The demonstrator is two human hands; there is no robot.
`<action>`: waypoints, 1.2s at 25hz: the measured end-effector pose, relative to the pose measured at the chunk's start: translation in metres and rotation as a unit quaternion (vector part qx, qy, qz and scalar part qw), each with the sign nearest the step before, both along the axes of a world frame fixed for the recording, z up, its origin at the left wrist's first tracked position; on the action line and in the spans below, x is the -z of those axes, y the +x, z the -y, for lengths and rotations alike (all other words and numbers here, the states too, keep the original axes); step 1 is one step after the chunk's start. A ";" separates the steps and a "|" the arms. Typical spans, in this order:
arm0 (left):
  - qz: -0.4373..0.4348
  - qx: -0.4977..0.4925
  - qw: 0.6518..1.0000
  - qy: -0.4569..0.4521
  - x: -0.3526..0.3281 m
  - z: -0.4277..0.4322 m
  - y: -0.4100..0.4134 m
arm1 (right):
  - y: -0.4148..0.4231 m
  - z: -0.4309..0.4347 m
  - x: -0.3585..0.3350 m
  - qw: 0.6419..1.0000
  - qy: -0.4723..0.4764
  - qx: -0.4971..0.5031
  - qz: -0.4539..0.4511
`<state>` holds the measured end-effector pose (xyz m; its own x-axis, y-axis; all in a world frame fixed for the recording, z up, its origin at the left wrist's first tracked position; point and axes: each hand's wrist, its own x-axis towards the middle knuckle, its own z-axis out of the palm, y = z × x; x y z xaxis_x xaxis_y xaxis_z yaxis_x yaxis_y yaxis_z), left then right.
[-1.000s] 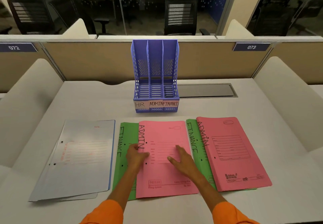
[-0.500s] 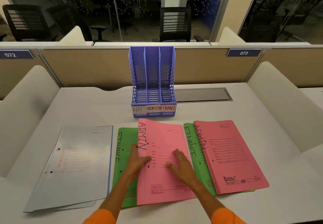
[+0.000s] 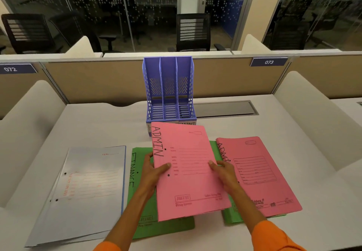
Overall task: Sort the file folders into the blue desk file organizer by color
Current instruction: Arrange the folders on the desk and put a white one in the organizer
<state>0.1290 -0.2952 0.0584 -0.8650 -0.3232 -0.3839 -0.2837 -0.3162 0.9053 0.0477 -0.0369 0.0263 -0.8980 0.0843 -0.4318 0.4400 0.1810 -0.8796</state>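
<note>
A pink folder marked ADMIN [image 3: 188, 164] is lifted off the desk, held at its two side edges. My left hand [image 3: 152, 172] grips its left edge and my right hand [image 3: 223, 174] grips its right edge. Its top edge hides part of the labels on the blue desk file organizer [image 3: 168, 86], which stands empty with three slots at the back of the desk. Under the lifted folder lies a green FINANCE folder [image 3: 137, 174]. A second pink ADMIN folder [image 3: 260, 172] rests on another green folder [image 3: 231, 215] to the right. A light blue folder [image 3: 92, 188] lies at the left.
The white desk [image 3: 94, 125] has padded side dividers and a beige back panel. A grey cable hatch [image 3: 225, 109] sits right of the organizer. Black office chairs stand behind the glass beyond.
Both hands went from resting flat on the pink ADMIN folder to gripping its edges, and the folder has risen off the green folder and moved toward the organizer.
</note>
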 end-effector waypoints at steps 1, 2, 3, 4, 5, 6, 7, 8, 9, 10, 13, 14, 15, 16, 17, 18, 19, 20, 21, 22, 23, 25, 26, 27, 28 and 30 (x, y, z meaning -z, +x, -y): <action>0.001 0.006 1.000 -0.006 0.000 -0.008 -0.003 | -0.005 -0.006 -0.001 1.000 -0.002 0.011 0.005; 0.003 0.014 1.000 -0.017 0.000 -0.016 -0.007 | -0.009 -0.013 -0.004 1.000 -0.001 0.021 0.006; 0.005 0.027 0.999 -0.029 0.001 -0.025 -0.011 | -0.013 -0.021 -0.007 1.000 0.001 0.030 0.005; 0.008 0.045 0.998 -0.042 0.002 -0.036 -0.017 | -0.017 -0.031 -0.011 0.999 0.011 0.038 0.003; 0.010 0.062 0.997 -0.054 0.004 -0.047 -0.023 | -0.021 -0.042 -0.013 0.999 0.022 0.044 0.001; 0.013 0.079 0.995 -0.065 0.005 -0.059 -0.028 | -0.025 -0.053 -0.015 0.998 0.038 0.047 -0.001; 0.015 0.095 0.993 -0.074 0.006 -0.071 -0.034 | -0.028 -0.066 -0.017 0.997 0.052 0.051 -0.006; 0.016 0.111 0.990 -0.081 0.006 -0.083 -0.040 | -0.033 -0.079 -0.018 0.996 0.067 0.056 -0.011; 0.017 0.129 0.988 -0.085 0.006 -0.097 -0.046 | -0.038 -0.094 -0.020 0.994 0.082 0.064 -0.015; 0.019 0.145 0.985 -0.088 0.005 -0.110 -0.051 | -0.042 -0.109 -0.022 0.993 0.099 0.069 -0.019; 0.030 0.189 0.977 -0.092 0.004 -0.150 -0.066 | -0.052 -0.159 -0.023 0.985 0.150 0.078 -0.024; 0.029 0.202 0.975 -0.089 0.004 -0.166 -0.071 | -0.055 -0.175 -0.022 0.983 0.163 0.086 -0.023; 0.027 0.210 0.973 -0.090 0.005 -0.180 -0.074 | -0.056 -0.190 -0.021 0.980 0.173 0.093 -0.021; 0.025 0.216 0.972 -0.093 0.006 -0.195 -0.077 | -0.058 -0.204 -0.020 0.978 0.181 0.098 -0.020; 0.024 0.220 0.970 -0.098 0.008 -0.209 -0.079 | -0.058 -0.217 -0.018 0.977 0.188 0.100 -0.019; 0.024 0.224 0.969 -0.102 0.010 -0.222 -0.081 | -0.059 -0.229 -0.017 0.976 0.193 0.102 -0.018; 0.025 0.227 0.968 -0.103 0.013 -0.235 -0.083 | -0.060 -0.241 -0.015 0.974 0.198 0.105 -0.015; 0.028 0.227 0.967 -0.109 0.017 -0.246 -0.085 | -0.059 -0.252 -0.013 0.973 0.203 0.106 -0.011; 0.035 0.223 0.967 -0.121 0.020 -0.255 -0.086 | -0.059 -0.261 -0.010 0.972 0.207 0.107 -0.006; 0.046 0.216 0.966 -0.136 0.023 -0.264 -0.088 | -0.059 -0.268 -0.007 0.972 0.209 0.108 0.000; 0.055 0.210 0.965 -0.148 0.026 -0.270 -0.089 | -0.059 -0.274 -0.004 0.972 0.210 0.107 0.004; 0.068 0.202 0.964 -0.161 0.032 -0.280 -0.091 | -0.061 -0.282 0.003 0.972 0.213 0.101 0.006; 0.073 0.201 0.962 -0.169 0.034 -0.283 -0.091 | -0.062 -0.284 0.006 0.972 0.214 0.097 0.007; 0.078 0.200 0.960 -0.178 0.035 -0.285 -0.091 | -0.062 -0.285 0.009 0.972 0.214 0.093 0.008; 0.080 0.200 0.959 -0.186 0.036 -0.286 -0.091 | -0.063 -0.286 0.011 0.973 0.214 0.090 0.010; 0.080 0.195 0.958 -0.195 0.037 -0.288 -0.092 | -0.064 -0.286 0.015 0.974 0.211 0.085 0.012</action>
